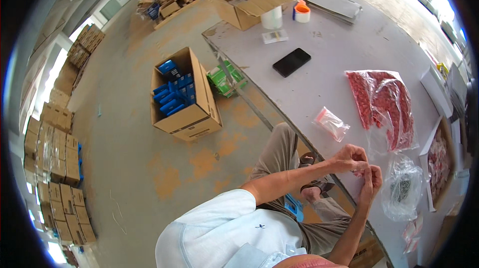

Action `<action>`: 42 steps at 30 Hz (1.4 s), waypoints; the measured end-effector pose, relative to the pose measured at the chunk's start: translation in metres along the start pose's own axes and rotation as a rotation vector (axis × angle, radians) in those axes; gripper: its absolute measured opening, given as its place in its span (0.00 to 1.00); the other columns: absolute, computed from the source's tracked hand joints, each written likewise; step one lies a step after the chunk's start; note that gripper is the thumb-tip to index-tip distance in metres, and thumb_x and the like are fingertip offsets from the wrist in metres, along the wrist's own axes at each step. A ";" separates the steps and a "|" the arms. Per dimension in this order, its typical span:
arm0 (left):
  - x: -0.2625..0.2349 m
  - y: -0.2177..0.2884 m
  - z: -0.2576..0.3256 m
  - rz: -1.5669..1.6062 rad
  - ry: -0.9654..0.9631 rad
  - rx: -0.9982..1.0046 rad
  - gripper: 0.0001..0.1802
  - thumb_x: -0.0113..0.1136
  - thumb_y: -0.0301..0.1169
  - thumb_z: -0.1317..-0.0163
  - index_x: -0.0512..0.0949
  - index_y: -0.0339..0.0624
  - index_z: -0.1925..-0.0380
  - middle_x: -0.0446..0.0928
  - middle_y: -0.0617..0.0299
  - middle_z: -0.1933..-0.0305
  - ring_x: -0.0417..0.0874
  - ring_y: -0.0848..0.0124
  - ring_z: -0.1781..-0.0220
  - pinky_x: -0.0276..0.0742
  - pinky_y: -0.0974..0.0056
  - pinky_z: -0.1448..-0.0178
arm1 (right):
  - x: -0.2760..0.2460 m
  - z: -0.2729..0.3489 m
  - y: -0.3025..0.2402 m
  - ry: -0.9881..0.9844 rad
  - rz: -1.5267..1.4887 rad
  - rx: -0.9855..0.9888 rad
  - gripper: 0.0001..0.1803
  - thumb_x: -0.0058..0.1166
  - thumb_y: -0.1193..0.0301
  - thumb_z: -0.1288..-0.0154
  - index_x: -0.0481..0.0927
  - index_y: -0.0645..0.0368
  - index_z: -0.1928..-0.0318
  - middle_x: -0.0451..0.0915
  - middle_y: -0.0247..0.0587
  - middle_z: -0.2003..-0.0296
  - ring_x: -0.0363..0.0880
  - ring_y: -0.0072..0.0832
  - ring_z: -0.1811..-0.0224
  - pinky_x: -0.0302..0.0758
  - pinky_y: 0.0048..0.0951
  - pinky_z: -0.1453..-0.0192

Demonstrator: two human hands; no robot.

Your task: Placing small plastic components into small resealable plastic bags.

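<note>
My left hand (pixel 349 159) and my right hand (pixel 372 183) meet over the near edge of the grey table (pixel 324 88), fingertips pinched close together. Between them shows a bit of a small clear plastic bag (pixel 359 172) with a reddish tint; the fingers hide most of it. Just beyond my left hand lies a packet of small clear bags with red edges (pixel 332 124). Farther off is a large clear bag full of small red pieces (pixel 383 106). Right of my right hand sits a clear bag with dark small parts (pixel 402 186).
An open carton of red pieces (pixel 439 160) stands at the right. A black phone (pixel 292 62), a white roll (pixel 272 18), an orange-and-white tape roll (pixel 302 12) and an open cardboard box (pixel 244 11) occupy the far end. A carton of blue boxes (pixel 187 118) is on the floor.
</note>
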State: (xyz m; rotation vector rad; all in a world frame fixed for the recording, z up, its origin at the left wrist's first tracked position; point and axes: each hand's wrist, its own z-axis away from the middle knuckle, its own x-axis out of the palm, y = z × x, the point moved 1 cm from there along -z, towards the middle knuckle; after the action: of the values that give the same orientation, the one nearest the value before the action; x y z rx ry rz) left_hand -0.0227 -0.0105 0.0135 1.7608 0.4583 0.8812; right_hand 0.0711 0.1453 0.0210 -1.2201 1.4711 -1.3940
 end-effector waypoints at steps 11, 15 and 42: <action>-0.004 -0.004 -0.004 0.083 0.013 -0.012 0.06 0.63 0.28 0.25 0.80 0.36 0.59 0.76 0.69 0.68 0.75 0.79 0.66 0.78 0.70 0.61 | -0.004 -0.001 0.004 0.024 -0.028 0.040 0.08 0.58 0.68 0.21 0.79 0.58 0.60 0.76 0.25 0.69 0.69 0.13 0.67 0.65 0.18 0.62; -0.005 -0.006 -0.004 0.130 0.039 -0.036 0.06 0.62 0.27 0.25 0.80 0.35 0.60 0.77 0.68 0.67 0.77 0.79 0.65 0.81 0.69 0.62 | -0.008 -0.002 0.007 -0.001 -0.103 0.065 0.08 0.59 0.69 0.21 0.79 0.57 0.61 0.76 0.25 0.69 0.70 0.13 0.68 0.65 0.17 0.63; 0.002 0.003 -0.001 -0.176 -0.042 -0.090 0.04 0.62 0.20 0.32 0.84 0.37 0.65 0.85 0.60 0.67 0.85 0.74 0.65 0.84 0.67 0.58 | -0.005 0.005 -0.011 0.019 0.177 0.027 0.06 0.60 0.70 0.24 0.84 0.59 0.57 0.79 0.27 0.71 0.73 0.14 0.70 0.69 0.18 0.66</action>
State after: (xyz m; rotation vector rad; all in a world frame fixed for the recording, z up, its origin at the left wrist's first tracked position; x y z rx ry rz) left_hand -0.0231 -0.0096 0.0170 1.6267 0.5287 0.7283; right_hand 0.0792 0.1497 0.0312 -1.0354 1.5290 -1.3053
